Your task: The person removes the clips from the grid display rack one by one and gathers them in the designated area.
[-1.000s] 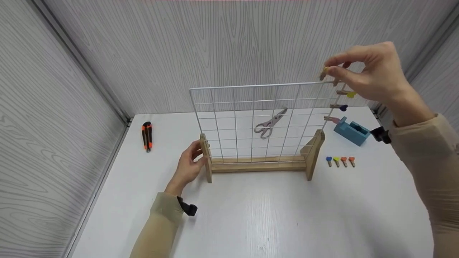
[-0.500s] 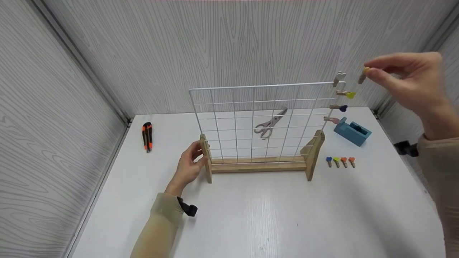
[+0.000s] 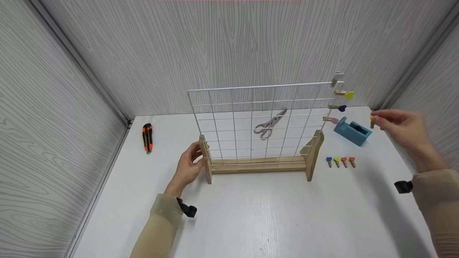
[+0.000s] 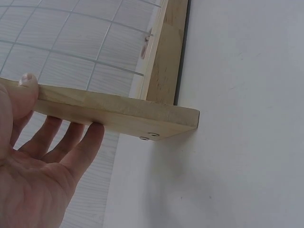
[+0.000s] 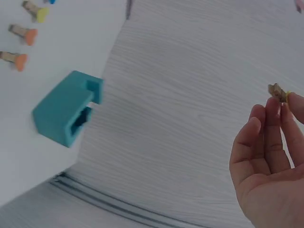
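My left hand (image 3: 188, 166) grips the left wooden upright (image 3: 206, 159) of a white wire grid rack (image 3: 252, 87). In the left wrist view the thumb is on one face of the board (image 4: 118, 107) and fingers are on the other. At the right, above the table, my right hand (image 3: 407, 130) pinches a small wooden clothespin (image 5: 276, 92) with a yellow top between thumb and fingers, apart from the rack. Several heart clothespins are clipped at the rack's right side: white (image 3: 338, 77) at the top corner, then yellow (image 3: 349, 95), dark blue (image 3: 341, 108) and pink (image 3: 334, 120).
A teal tape dispenser (image 3: 352, 132) stands right of the rack. In front of it several heart clothespins (image 3: 340, 162) lie in a row. Scissors (image 3: 269, 124) lie behind the grid, and an orange-black utility knife (image 3: 147, 138) lies at the left. Panel walls (image 3: 229, 46) surround the table.
My right hand has moved away from the rack's top right corner, first right, then down, carrying the yellow clothespin. The left hand has kept its grip on the upright.
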Demonstrator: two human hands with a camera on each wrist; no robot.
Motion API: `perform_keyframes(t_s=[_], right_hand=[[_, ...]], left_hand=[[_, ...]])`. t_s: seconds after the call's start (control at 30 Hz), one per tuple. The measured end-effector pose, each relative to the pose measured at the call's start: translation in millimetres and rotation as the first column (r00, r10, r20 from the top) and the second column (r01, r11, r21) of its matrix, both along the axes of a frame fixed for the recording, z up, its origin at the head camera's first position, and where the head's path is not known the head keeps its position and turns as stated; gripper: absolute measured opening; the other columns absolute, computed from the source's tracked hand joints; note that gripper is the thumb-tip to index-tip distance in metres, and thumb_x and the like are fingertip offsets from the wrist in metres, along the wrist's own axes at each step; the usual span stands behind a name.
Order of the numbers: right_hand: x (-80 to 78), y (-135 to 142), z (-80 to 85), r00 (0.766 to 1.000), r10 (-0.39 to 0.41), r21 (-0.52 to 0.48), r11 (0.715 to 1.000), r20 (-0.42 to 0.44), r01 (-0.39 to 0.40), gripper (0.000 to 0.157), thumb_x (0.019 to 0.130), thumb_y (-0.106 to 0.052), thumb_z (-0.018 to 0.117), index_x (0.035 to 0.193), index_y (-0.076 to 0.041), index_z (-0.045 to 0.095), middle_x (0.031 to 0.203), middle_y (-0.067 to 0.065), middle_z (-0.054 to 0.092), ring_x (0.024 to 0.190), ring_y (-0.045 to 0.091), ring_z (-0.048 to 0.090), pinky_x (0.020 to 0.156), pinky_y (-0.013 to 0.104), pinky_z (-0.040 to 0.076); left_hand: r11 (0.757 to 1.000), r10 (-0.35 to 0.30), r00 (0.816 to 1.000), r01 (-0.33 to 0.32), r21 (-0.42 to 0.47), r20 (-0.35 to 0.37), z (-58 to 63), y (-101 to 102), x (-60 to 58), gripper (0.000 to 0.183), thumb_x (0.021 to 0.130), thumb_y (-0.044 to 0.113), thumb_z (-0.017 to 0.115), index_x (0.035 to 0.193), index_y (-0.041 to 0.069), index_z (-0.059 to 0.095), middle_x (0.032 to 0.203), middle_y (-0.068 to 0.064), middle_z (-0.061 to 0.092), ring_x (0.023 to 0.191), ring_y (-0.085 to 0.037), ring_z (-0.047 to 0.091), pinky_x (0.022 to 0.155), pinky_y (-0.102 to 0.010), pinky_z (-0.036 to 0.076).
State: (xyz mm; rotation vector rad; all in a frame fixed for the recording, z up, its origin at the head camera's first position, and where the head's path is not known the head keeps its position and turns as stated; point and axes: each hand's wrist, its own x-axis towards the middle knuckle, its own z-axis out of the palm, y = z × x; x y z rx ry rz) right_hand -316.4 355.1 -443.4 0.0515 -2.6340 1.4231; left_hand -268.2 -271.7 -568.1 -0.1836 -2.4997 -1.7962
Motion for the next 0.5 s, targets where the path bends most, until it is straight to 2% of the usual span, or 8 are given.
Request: perform_keyframes(t_s=[0.13,0.23,0.4,0.5], right_hand=[[-3.9,26,-44.5,0.983,0.007,-0.01,1.0,0.182,-0.005,0.028,0.114,-0.033,0.068,0.134,-0.017,0.08,0.096,-0.035,0.073,0.092,-0.009,0.066,0.081,0.006,0.06],[-5.1,42,-72.5,0.964,0.027,0.003,1.0,0.264,-0.029,0.034,0.114,-0.035,0.066,0.136,-0.012,0.078,0.094,-0.034,0.073,0.091,-0.01,0.065,0.082,0.009,0.062],[-8.3,52,-102.6,0.929,0.03,0.04,0.998,0.369,-0.048,0.046,0.113,-0.039,0.068,0.141,-0.002,0.074,0.092,-0.033,0.074,0.091,-0.009,0.068,0.082,0.014,0.064],[-14.3,55,-114.7,0.891,0.013,0.072,0.996,0.454,-0.051,0.046,0.111,-0.04,0.071,0.138,-0.003,0.076,0.091,-0.029,0.075,0.09,-0.006,0.069,0.081,0.017,0.063]], left_hand=[[1.0,-0.003,1.0,0.003,0.02,-0.003,-0.6,0,0.2,0.058,0.107,-0.003,0.068,0.162,0.005,0.052,0.162,-0.022,0.059,0.159,-0.044,0.054,0.133,-0.053,0.05],[0.999,-0.011,1.0,0.012,0.031,-0.014,-0.5,0,-0.2,0.059,0.106,-0.005,0.068,0.162,0.003,0.052,0.162,-0.023,0.059,0.158,-0.045,0.054,0.133,-0.057,0.05],[0.999,-0.02,1.0,0.02,0.035,-0.017,-0.1,-1,0.5,0.06,0.106,-0.007,0.067,0.163,0.001,0.05,0.162,-0.025,0.058,0.158,-0.047,0.054,0.131,-0.056,0.052],[0.999,-0.02,1.0,0.021,0.039,-0.016,-0.2,0,0.7,0.06,0.106,-0.007,0.067,0.163,0.002,0.05,0.162,-0.025,0.058,0.157,-0.047,0.054,0.131,-0.055,0.053]])
